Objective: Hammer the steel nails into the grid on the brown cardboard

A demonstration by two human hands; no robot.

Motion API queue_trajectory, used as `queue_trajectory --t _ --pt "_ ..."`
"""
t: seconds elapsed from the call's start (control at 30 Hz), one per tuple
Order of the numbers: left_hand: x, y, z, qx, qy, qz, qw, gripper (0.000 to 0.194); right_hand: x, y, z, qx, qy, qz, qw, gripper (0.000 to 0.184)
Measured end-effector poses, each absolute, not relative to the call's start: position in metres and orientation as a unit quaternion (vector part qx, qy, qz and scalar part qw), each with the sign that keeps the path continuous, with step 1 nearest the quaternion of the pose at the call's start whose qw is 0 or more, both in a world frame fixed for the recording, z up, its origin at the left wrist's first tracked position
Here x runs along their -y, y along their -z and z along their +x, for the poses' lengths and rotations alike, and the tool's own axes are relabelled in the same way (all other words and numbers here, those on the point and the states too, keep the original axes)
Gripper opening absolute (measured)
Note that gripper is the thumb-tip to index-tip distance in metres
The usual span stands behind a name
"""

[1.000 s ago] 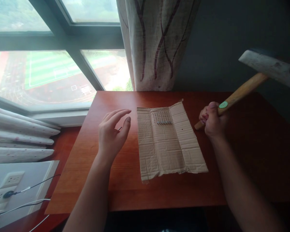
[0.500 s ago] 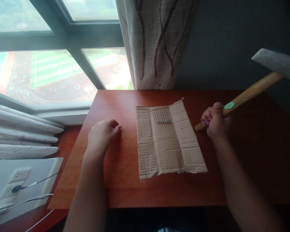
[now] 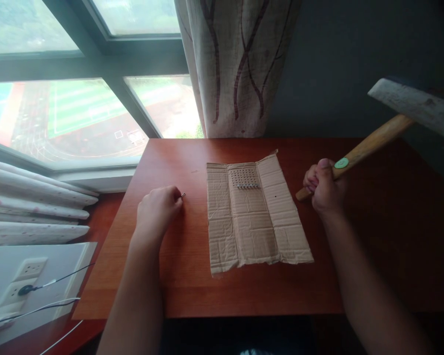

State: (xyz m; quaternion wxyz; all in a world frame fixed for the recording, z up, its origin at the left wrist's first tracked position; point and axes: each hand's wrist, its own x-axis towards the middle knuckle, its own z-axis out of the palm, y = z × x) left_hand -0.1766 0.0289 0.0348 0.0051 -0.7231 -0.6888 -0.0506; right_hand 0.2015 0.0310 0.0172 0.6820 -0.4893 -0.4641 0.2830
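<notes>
My right hand (image 3: 325, 187) is wrapped round the wooden handle of a hammer (image 3: 373, 142), raised and tilted at the right. A green oval sticker is on the handle, and the pale head runs off the right edge. Over the table's left part, my left hand (image 3: 161, 207) is closed in a pinch. From its fingertips pokes a small shiny metal piece (image 3: 183, 195), mostly hidden. Between the hands lies a creased sheet of cardboard (image 3: 255, 227). Its upper middle bears a grid of small dark dots (image 3: 244, 177), with shiny bits along the nearest row.
The reddish wooden table (image 3: 185, 291) ends at a front edge close to my body. A window (image 3: 96, 113) and a gathered curtain (image 3: 40, 212) are on the left. A wall socket (image 3: 29, 276) with a plug and cables sits at lower left; another curtain (image 3: 240, 69) hangs behind.
The hammer and my right hand have shifted slightly left, bringing more of the head into view. My left fingers have curled tighter round the metal piece. The cardboard appears slightly further left.
</notes>
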Motion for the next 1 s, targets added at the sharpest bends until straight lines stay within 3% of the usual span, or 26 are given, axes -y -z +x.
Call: queue_trajectory --t 0.13,0.3,0.4,0.57,1.0 --pt "-0.032 -0.039 -0.173 0.689 0.142 -0.708 -0.062 0.010 -0.032 -0.017 0.202 0.466 -0.288 -0.488 0.680 0.063" --pt "-0.026 -0.058 -0.157 0.611 0.420 -0.615 -0.269 0.017 -0.033 -0.015 0.203 0.454 -0.295 -0.482 0.688 0.060" --pt "-0.017 -0.078 -0.135 0.543 0.514 -0.583 -0.319 0.018 -0.032 -0.015 0.202 0.457 -0.295 -0.482 0.687 0.060" --pt "-0.018 -0.092 -0.099 0.474 0.464 -0.669 -0.336 0.012 -0.031 -0.015 0.202 0.463 -0.300 -0.490 0.674 0.061" --pt "-0.032 -0.066 -0.086 0.480 0.431 -0.717 -0.265 0.011 -0.032 -0.015 0.202 0.460 -0.296 -0.487 0.681 0.059"
